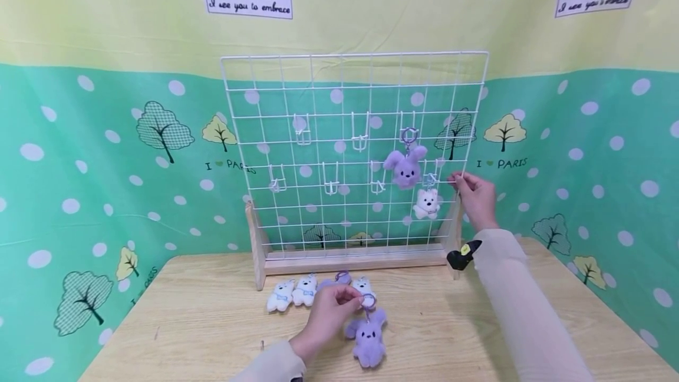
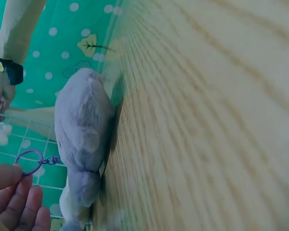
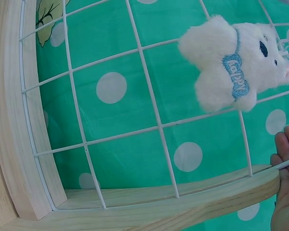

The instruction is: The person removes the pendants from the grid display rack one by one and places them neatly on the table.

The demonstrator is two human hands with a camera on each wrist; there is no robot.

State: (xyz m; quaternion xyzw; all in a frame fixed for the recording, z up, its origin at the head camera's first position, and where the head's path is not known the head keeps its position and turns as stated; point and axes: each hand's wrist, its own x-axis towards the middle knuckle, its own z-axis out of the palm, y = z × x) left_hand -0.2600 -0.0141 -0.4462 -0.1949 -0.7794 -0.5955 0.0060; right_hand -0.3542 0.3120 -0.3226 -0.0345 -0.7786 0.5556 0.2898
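with my left hand [image 1: 325,318] i pinch the purple ring [image 1: 368,302] — a firm handle, sparing the soft purple plush [image 1: 369,342] low at the tabletop [image 1: 435,341]. my right hand [image 1: 478,200] grips the wire rack [image 1: 355,54] by its side, probably steadying it. beyond, a white bear [image 1: 427,204] hangs clear.

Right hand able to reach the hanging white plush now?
Likely yes: the right hand holds the grid's edge beside the hanging white plush, nothing visibly between; it would need to let go.

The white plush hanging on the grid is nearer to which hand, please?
Right: the right hand holds the grid edge beside the plush; the left hand is lower, leftward.
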